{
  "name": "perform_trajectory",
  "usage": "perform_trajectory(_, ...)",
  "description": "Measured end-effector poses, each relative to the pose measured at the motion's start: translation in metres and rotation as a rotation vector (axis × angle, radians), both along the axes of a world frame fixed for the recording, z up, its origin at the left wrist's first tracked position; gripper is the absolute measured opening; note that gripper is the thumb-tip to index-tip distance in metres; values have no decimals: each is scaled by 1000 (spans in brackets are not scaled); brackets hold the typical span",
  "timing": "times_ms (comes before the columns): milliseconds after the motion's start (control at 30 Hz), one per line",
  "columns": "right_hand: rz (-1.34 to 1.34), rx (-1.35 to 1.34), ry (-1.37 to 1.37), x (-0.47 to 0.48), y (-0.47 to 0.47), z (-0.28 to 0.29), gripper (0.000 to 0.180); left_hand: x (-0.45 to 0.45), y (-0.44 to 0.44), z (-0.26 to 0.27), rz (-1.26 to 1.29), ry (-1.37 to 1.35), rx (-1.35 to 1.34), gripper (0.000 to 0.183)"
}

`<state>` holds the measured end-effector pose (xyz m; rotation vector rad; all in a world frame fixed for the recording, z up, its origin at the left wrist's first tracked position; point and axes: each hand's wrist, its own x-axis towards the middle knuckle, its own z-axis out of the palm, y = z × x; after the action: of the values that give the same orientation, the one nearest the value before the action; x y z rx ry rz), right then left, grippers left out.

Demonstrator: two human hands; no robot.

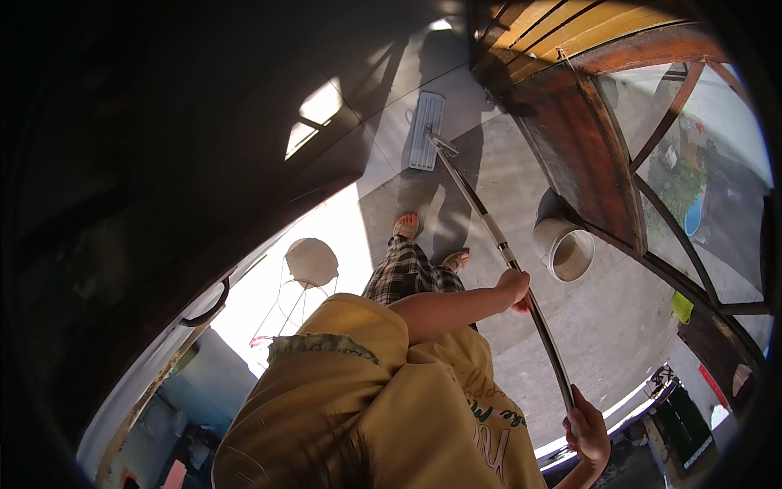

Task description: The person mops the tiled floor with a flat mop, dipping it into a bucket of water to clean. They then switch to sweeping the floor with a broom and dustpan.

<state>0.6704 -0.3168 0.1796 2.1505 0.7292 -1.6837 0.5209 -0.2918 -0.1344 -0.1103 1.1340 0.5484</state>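
Observation:
A flat mop's long metal handle [479, 202] runs diagonally from the floor ahead back to my right side. My left hand [514, 290] reaches across my body and grips the handle around its middle. Near its upper end, my right hand [588, 428] is closed around the same handle. The mop's rectangular grey head [427, 131] lies flat on the floor tiles, beyond my feet and partly in shadow. A hinged bracket [443, 143] joins the head to the handle.
A light plastic bucket [565, 250] stands right of my feet, beside a wooden-framed door [586, 165] with glass panes. A round-topped stool [311, 263] with thin legs is at left in bright sunlight. A dark panel fills the upper left. A lime-green cloth-like item [682, 307] is at right.

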Motion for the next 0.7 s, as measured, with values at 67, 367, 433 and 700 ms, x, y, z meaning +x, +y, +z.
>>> perform_trajectory(67,-69,51,16,5,-7,31,53,22,-6,19,82,-120,11,38)
perform_trajectory(367,-273,122,238,-21,-18,-36,50,-73,18,0,-25,191,155,42)
perform_trajectory(433,-414,67,385,-66,-13,-93,45,-119,32,-67,-67,355,124,43)
perform_trajectory(700,-725,17,418,-37,-77,-85,43,-62,-3,-66,-495,606,179,36)
